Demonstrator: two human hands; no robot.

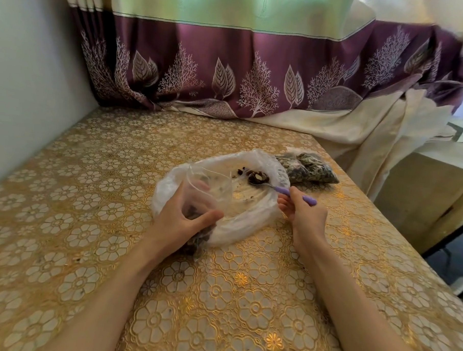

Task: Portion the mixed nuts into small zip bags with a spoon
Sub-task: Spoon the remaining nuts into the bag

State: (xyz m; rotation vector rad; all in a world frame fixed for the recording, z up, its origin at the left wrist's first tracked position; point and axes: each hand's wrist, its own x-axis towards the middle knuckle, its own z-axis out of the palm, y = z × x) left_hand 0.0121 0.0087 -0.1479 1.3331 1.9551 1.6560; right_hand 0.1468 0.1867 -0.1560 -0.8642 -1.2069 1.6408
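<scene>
Two filled zip bags; left hand grips one open zip bag, right hand pinches one loaded purple spoon; no legible writing

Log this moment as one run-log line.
left hand: holds zip bag open | right hand: grips spoon loaded with nuts over big bag | filled bags on table
</scene>
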